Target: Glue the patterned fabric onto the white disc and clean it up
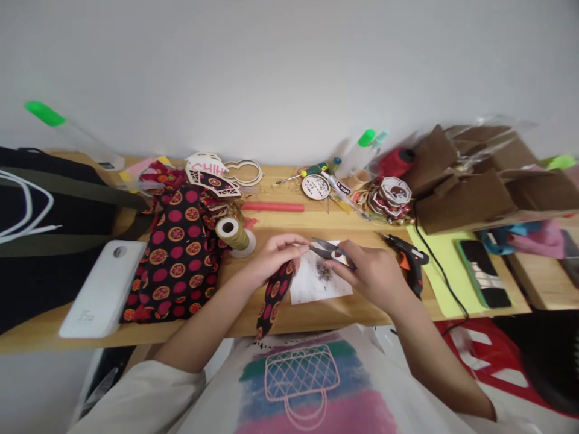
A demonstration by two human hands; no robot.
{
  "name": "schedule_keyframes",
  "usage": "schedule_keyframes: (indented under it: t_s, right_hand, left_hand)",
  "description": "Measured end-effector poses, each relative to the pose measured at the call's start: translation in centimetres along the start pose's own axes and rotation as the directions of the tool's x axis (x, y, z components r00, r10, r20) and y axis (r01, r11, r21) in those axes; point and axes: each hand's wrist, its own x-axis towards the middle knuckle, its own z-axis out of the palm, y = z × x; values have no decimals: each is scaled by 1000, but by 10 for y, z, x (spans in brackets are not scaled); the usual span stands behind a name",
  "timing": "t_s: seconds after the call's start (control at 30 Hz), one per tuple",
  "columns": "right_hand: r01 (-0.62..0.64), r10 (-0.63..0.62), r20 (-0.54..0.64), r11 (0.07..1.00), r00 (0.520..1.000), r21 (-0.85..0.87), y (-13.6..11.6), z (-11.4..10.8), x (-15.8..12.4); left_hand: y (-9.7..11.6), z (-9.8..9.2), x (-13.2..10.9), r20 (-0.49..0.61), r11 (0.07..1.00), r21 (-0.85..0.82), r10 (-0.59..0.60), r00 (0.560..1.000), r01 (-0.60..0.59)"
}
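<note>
My left hand (275,258) pinches the upper end of a narrow black cloth strip (274,296) patterned with orange and magenta rounds. The strip hangs down towards the table's front edge. In my right hand (373,272) is a pair of dark-bladed scissors (324,246), its blades pointing left at the left fingertips. Whether the blades touch the cloth I cannot tell. Beneath the scissors lies a white paper sheet (304,288) with small dark bits on it. A spool of gold cord (239,237) stands left of my left hand.
Folded patterned cloth (174,265) and a white power bank (102,289) lie at left. A red stick (274,207) and a screwdriver (312,170) lie behind my hands. At right are a glue gun (411,256) with a black cord, a phone (483,274) and a cardboard box (470,202).
</note>
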Motion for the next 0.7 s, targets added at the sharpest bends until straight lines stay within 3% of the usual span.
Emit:
schedule_keyframes:
  t_s: [0.17,0.4,0.7]
  right_hand:
    - [44,-43,14,992,999,-117,0,-4,3]
    - [78,-70,69,989,995,-125,-3,-6,5]
    - [109,-105,46,989,993,-103,4,-3,0]
  left_hand:
    - [3,1,-2,-12,997,39,63,998,-63]
    - [-4,4,3,-104,994,34,103,989,-100]
    - [-4,4,5,-169,999,-13,47,984,-50]
